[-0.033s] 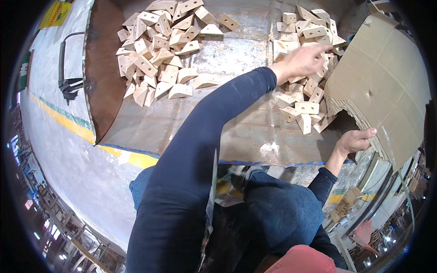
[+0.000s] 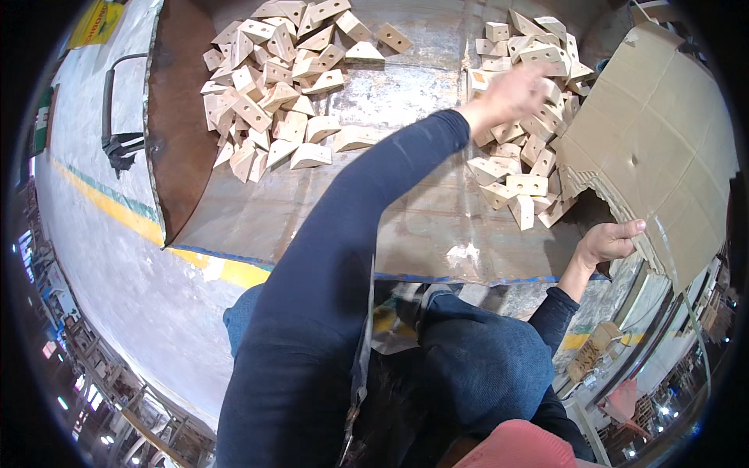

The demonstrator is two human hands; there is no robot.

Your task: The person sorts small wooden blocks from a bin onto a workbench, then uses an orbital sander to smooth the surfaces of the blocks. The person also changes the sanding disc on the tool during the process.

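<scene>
Blocks (image 2: 251, 115) lay heaped on metal tray (image 2: 398, 222) | left hand (image 2: 516, 95): blurred at right heap (image 2: 527, 184), couldn't tell grip | right hand (image 2: 607, 243): grip held cardboard (image 2: 651, 129) by torn edge

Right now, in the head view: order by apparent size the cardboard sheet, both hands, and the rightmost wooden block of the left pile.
1. Cardboard sheet
2. Left hand and right hand: fairly close; motion blur on the left makes their order unsure
3. Rightmost block
</scene>
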